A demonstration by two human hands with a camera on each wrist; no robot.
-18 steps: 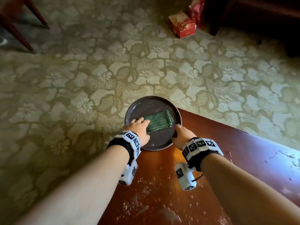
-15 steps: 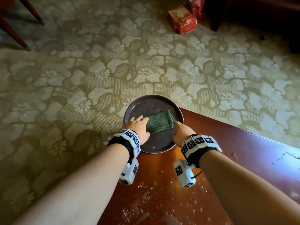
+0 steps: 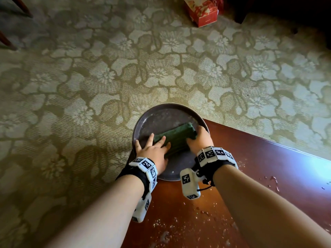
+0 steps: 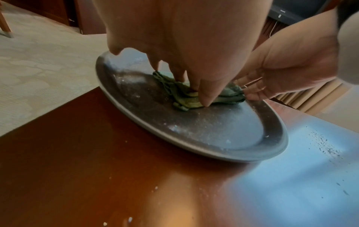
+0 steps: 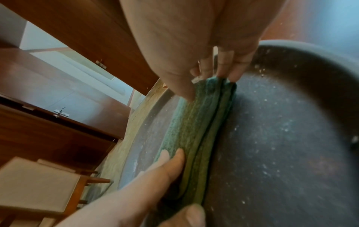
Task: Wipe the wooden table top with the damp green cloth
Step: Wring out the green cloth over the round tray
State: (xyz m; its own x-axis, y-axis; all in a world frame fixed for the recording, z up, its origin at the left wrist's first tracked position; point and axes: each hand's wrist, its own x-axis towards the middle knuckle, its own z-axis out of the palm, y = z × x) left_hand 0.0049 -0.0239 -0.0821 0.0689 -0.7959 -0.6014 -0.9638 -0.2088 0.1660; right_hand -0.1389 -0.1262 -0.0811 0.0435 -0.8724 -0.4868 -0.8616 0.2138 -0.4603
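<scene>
A folded damp green cloth point(image 3: 179, 136) point(image 4: 229, 94) point(image 5: 194, 122) lies in a dark round plate point(image 3: 161, 113) point(image 4: 213, 130) point(image 5: 281, 138) on the corner of the reddish wooden table point(image 3: 259, 167) point(image 4: 97, 153). My left hand point(image 3: 157, 143) point(image 4: 184, 46) lies on the cloth's left end, fingers on top and thumb at its near edge. My right hand point(image 3: 197, 138) point(image 5: 184, 38) pinches the right end, thumb on top and fingers at the end fold. The cloth touches the plate.
White crumbs and wet spots point(image 3: 170, 226) dot the table near me, and droplets point(image 3: 272, 181) lie to the right. The plate overhangs the table corner above a floral carpet point(image 3: 107, 77). A red box point(image 3: 202, 11) and dark furniture point(image 3: 286, 8) stand farther off.
My right hand has left the plate's near rim and taken the cloth's right end. My left fingers have slid farther onto the cloth's left end.
</scene>
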